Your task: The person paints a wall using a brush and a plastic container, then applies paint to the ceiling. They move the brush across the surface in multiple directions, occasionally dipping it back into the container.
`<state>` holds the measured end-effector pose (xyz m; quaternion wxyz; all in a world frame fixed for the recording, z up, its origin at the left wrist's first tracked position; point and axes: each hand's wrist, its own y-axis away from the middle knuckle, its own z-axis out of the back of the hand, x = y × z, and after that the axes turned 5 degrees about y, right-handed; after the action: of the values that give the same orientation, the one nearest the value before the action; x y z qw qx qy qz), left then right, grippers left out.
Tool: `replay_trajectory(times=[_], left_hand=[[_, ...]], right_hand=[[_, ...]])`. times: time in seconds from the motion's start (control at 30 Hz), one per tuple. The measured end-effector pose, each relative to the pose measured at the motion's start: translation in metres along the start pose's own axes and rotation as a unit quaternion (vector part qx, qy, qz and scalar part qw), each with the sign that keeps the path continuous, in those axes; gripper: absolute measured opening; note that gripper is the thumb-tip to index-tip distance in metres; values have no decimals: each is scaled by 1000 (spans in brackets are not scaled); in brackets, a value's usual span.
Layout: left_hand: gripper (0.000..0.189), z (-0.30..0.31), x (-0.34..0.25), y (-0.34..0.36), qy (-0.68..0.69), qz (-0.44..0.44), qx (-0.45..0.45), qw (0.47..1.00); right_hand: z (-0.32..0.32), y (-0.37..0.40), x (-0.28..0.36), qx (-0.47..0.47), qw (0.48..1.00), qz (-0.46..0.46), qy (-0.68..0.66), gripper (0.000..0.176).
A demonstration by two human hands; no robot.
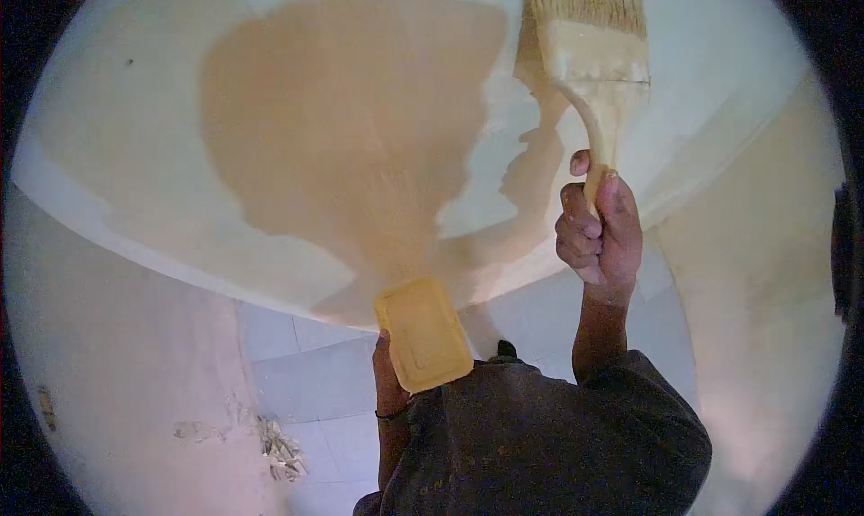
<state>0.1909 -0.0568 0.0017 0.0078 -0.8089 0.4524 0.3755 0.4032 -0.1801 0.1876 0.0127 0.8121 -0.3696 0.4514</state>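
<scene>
My right hand [605, 224] is closed around the handle of a wide brush [598, 53], raised with its pale bristles upward near a light, curved wall surface [315, 273]. Lower and to the left, my left hand [387, 372] holds a shallow yellow rectangular tray [425, 336] by its left side. Part of that hand is hidden behind the tray. Whether the bristles touch the wall is hard to tell.
Large shadows of a head and of the brush fall on the wall ahead. Below it lies a pale tiled floor [337, 376], with a small heap of light scraps [281, 448] at the lower left. Walls stand on both sides.
</scene>
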Motion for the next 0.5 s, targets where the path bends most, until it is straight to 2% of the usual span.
replay_trajectory(times=[0.07,0.17,0.27,0.3,0.37,0.43,0.47,0.5], left_hand=[[55,7,-4,-5,31,25,27,999],[52,15,-14,0,60,40,6,997],[50,30,-36,6,-1,44,-12,999],[50,27,-15,-6,-11,48,-15,999],[49,22,-14,-9,-53,51,-11,997],[49,13,-13,-8,-63,62,-1,996],[49,-12,-26,19,-56,65,22,996],[49,-15,-39,33,-54,73,25,996]], right_hand=[[8,1,-10,-8,1000,-3,1,31],[12,15,-37,-49,997,-29,48,34],[-6,32,-54,-68,990,-107,56,39],[22,42,-59,-75,991,-105,47,39],[29,56,-67,-111,975,-179,65,40],[45,72,-72,-113,972,-201,38,39],[20,85,-42,-108,965,-231,56,34],[5,95,-41,-106,956,-265,59,30]])
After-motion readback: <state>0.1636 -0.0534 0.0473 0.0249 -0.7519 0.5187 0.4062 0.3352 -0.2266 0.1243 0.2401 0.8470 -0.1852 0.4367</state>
